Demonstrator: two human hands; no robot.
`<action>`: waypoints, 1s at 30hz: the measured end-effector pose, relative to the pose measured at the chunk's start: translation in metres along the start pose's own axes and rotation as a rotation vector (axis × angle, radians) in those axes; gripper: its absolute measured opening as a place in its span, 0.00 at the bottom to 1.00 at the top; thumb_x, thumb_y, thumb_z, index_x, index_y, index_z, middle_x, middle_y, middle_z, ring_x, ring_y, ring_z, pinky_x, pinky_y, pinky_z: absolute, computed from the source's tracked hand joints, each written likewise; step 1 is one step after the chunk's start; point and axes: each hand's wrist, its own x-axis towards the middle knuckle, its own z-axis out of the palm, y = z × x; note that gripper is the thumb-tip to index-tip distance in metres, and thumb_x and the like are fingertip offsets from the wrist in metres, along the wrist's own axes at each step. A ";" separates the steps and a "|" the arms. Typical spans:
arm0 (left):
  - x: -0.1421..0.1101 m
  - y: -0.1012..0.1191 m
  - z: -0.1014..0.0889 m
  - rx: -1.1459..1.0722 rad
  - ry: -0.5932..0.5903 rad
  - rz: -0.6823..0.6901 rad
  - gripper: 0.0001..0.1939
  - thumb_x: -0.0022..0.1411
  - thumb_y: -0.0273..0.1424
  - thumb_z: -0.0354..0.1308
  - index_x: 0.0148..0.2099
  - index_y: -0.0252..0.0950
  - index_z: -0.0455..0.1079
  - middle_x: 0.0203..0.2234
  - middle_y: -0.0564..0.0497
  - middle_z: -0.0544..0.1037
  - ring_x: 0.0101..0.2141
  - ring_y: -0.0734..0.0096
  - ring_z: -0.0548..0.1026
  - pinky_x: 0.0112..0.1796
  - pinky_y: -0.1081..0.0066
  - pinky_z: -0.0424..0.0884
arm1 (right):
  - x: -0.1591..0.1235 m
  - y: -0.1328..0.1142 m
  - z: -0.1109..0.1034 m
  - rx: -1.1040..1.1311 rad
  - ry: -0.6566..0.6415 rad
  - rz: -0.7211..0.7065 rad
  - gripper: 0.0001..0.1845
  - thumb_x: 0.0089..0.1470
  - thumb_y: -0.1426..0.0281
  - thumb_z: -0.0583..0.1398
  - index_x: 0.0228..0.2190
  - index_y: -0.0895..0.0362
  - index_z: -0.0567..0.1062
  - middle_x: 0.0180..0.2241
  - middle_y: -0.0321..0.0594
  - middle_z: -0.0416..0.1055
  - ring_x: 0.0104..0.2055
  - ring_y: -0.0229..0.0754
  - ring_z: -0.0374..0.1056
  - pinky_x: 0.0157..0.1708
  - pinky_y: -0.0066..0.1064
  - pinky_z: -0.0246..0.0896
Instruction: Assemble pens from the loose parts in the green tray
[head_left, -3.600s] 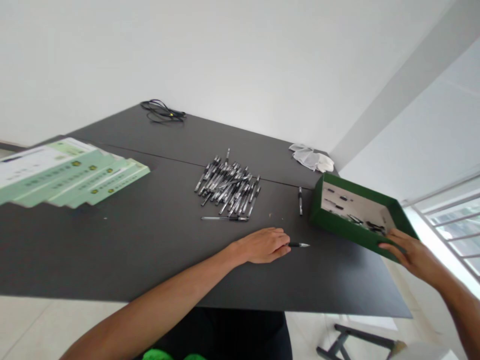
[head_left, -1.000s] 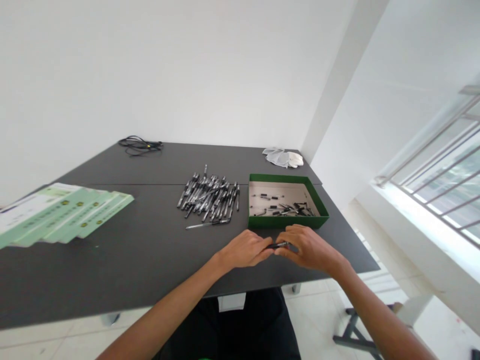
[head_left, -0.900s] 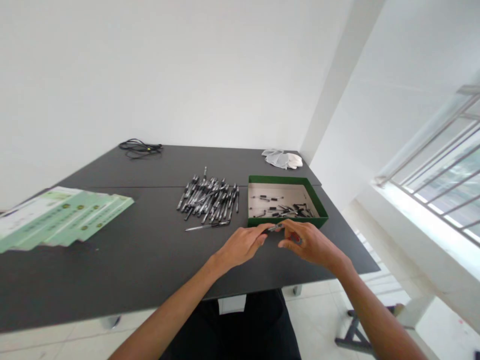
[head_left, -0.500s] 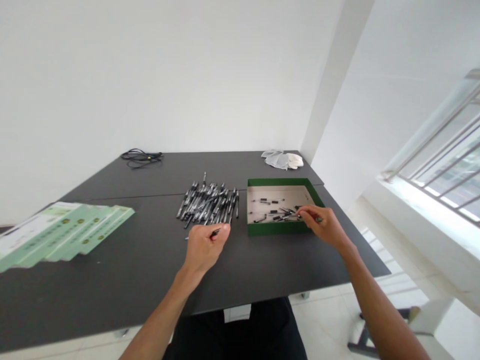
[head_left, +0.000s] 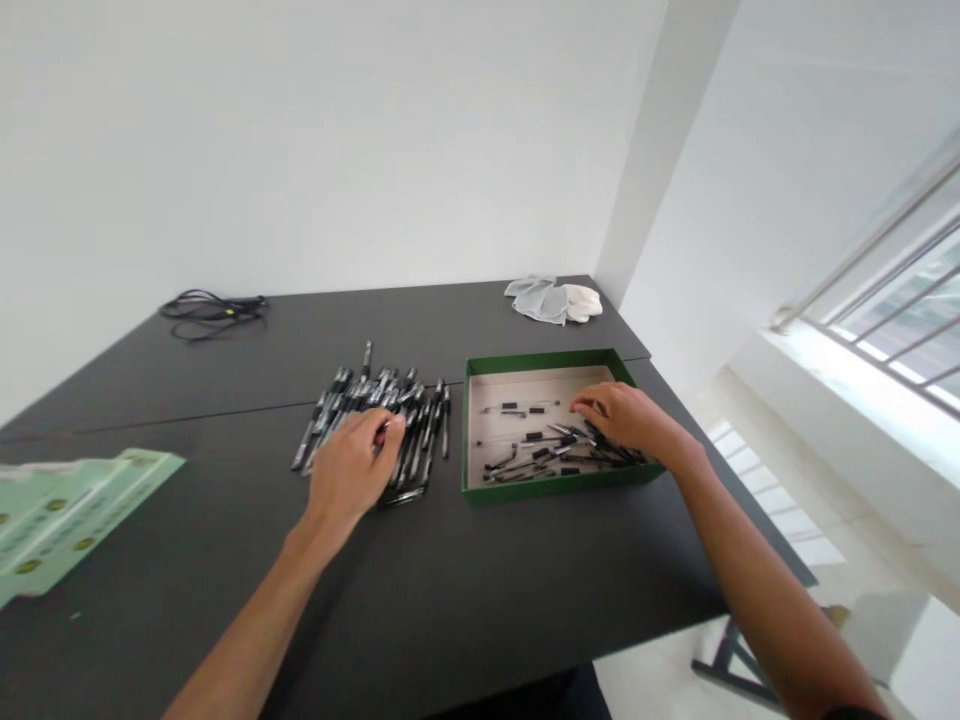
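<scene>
My left hand (head_left: pixel 356 455) rests over the near side of a pile of black-and-clear pens (head_left: pixel 431 425). Its thumb and fingers are curled together, and a small dark bit shows between them; I cannot tell what it is. Over the right part of a shallow green box (head_left: pixel 559 490) hovers my right hand (head_left: pixel 622 412), with bent fingers and thumb close together. Anything inside that grip is hidden. Loose pen parts (head_left: pixel 536 450), thin refills and short black pieces among them, lie scattered on the box's pale floor beneath it.
Green-and-white printed sheets or packets (head_left: pixel 82 520) lie overlapped at the table's left. A coiled black cable (head_left: pixel 214 312) sits at the back left, and white gloves (head_left: pixel 559 300) at the back right. The dark table (head_left: pixel 450 590) meets the wall behind; a barred window is at right.
The view has shifted, so the table things appear further left. My left hand has gone from in front of the pens to over the pile. My right hand has moved farther into the box.
</scene>
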 end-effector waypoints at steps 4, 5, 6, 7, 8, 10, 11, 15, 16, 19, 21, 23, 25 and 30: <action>0.009 -0.020 0.034 0.034 0.005 0.103 0.19 0.75 0.38 0.43 0.50 0.34 0.73 0.43 0.41 0.75 0.46 0.52 0.70 0.51 0.55 0.66 | -0.003 0.009 0.014 -0.041 -0.095 -0.075 0.15 0.70 0.65 0.54 0.43 0.54 0.80 0.44 0.44 0.80 0.48 0.46 0.73 0.50 0.35 0.64; 0.009 -0.024 0.039 0.035 0.011 0.114 0.19 0.74 0.36 0.44 0.53 0.34 0.72 0.45 0.40 0.74 0.48 0.51 0.69 0.52 0.53 0.65 | -0.006 0.011 0.016 -0.060 -0.092 -0.081 0.15 0.70 0.65 0.54 0.44 0.54 0.80 0.44 0.44 0.79 0.48 0.47 0.72 0.52 0.38 0.63; 0.007 -0.028 0.043 0.027 0.021 0.121 0.19 0.74 0.35 0.45 0.57 0.35 0.71 0.48 0.40 0.74 0.50 0.50 0.69 0.54 0.51 0.64 | -0.008 0.013 0.018 -0.094 -0.058 -0.063 0.15 0.70 0.65 0.54 0.44 0.53 0.80 0.45 0.45 0.78 0.50 0.48 0.71 0.54 0.41 0.62; 0.005 -0.029 0.045 0.009 0.034 0.128 0.19 0.73 0.33 0.46 0.59 0.36 0.70 0.50 0.39 0.73 0.52 0.50 0.69 0.56 0.50 0.63 | -0.010 0.015 0.019 -0.142 0.008 -0.018 0.14 0.69 0.65 0.54 0.45 0.54 0.79 0.47 0.46 0.77 0.52 0.50 0.70 0.56 0.44 0.61; 0.003 -0.028 0.046 -0.018 0.050 0.134 0.19 0.72 0.31 0.47 0.61 0.36 0.69 0.52 0.40 0.73 0.54 0.49 0.68 0.58 0.48 0.61 | -0.012 0.016 0.019 -0.197 0.089 0.049 0.14 0.69 0.65 0.54 0.48 0.54 0.78 0.51 0.47 0.76 0.55 0.53 0.68 0.58 0.48 0.59; -0.003 -0.020 0.042 -0.094 0.072 0.160 0.20 0.71 0.28 0.48 0.62 0.38 0.68 0.54 0.40 0.73 0.56 0.50 0.69 0.60 0.46 0.61 | -0.015 0.019 0.020 -0.287 0.247 0.221 0.18 0.68 0.64 0.55 0.54 0.54 0.75 0.60 0.52 0.69 0.62 0.59 0.62 0.60 0.55 0.57; -0.007 -0.013 0.039 -0.150 0.065 0.204 0.21 0.70 0.27 0.49 0.62 0.38 0.67 0.55 0.40 0.73 0.56 0.50 0.69 0.60 0.47 0.62 | -0.016 0.021 0.020 -0.309 0.297 0.304 0.21 0.68 0.63 0.55 0.58 0.55 0.71 0.63 0.54 0.65 0.64 0.62 0.60 0.60 0.56 0.57; -0.023 0.030 0.030 -0.350 -0.085 0.600 0.24 0.66 0.25 0.50 0.63 0.36 0.67 0.57 0.41 0.75 0.60 0.53 0.69 0.60 0.52 0.66 | -0.015 0.021 0.022 -0.272 0.195 0.472 0.31 0.68 0.64 0.53 0.68 0.59 0.56 0.63 0.61 0.62 0.58 0.61 0.69 0.51 0.49 0.68; -0.026 0.039 0.030 -0.371 -0.144 0.701 0.24 0.66 0.25 0.50 0.63 0.36 0.68 0.56 0.43 0.77 0.59 0.56 0.71 0.60 0.54 0.66 | -0.014 0.019 0.022 -0.265 0.135 0.489 0.31 0.69 0.64 0.52 0.69 0.59 0.54 0.61 0.60 0.64 0.54 0.59 0.72 0.47 0.46 0.70; -0.032 0.055 0.031 -0.456 -0.150 0.771 0.20 0.68 0.22 0.49 0.58 0.34 0.70 0.44 0.47 0.83 0.45 0.65 0.79 0.57 0.61 0.71 | -0.013 0.013 0.023 -0.289 0.035 0.533 0.30 0.70 0.65 0.49 0.69 0.57 0.53 0.57 0.57 0.68 0.43 0.54 0.77 0.39 0.41 0.71; -0.034 0.055 0.031 -0.468 -0.116 0.763 0.18 0.68 0.22 0.49 0.56 0.33 0.71 0.37 0.49 0.84 0.36 0.67 0.79 0.51 0.63 0.74 | -0.014 0.008 0.025 -0.306 0.011 0.540 0.29 0.70 0.65 0.48 0.68 0.58 0.54 0.56 0.59 0.68 0.41 0.53 0.77 0.36 0.40 0.70; -0.035 0.049 0.031 -0.481 -0.101 0.769 0.16 0.67 0.21 0.50 0.54 0.33 0.72 0.33 0.49 0.84 0.31 0.68 0.77 0.45 0.63 0.76 | -0.017 0.003 0.028 -0.306 -0.004 0.533 0.29 0.70 0.64 0.48 0.68 0.59 0.55 0.57 0.60 0.68 0.41 0.54 0.77 0.35 0.40 0.70; -0.038 0.044 0.029 -0.506 -0.090 0.785 0.16 0.66 0.21 0.50 0.52 0.33 0.73 0.30 0.50 0.83 0.28 0.69 0.76 0.40 0.64 0.76 | -0.019 -0.004 0.031 -0.297 0.024 0.516 0.29 0.69 0.64 0.49 0.67 0.60 0.57 0.58 0.61 0.66 0.46 0.56 0.75 0.37 0.41 0.71; -0.043 0.040 0.027 -0.527 -0.049 0.807 0.14 0.65 0.20 0.51 0.49 0.34 0.73 0.27 0.50 0.81 0.27 0.69 0.77 0.38 0.64 0.76 | -0.020 -0.027 0.023 -0.265 0.183 0.338 0.24 0.69 0.68 0.52 0.62 0.58 0.67 0.64 0.58 0.62 0.65 0.61 0.59 0.60 0.53 0.60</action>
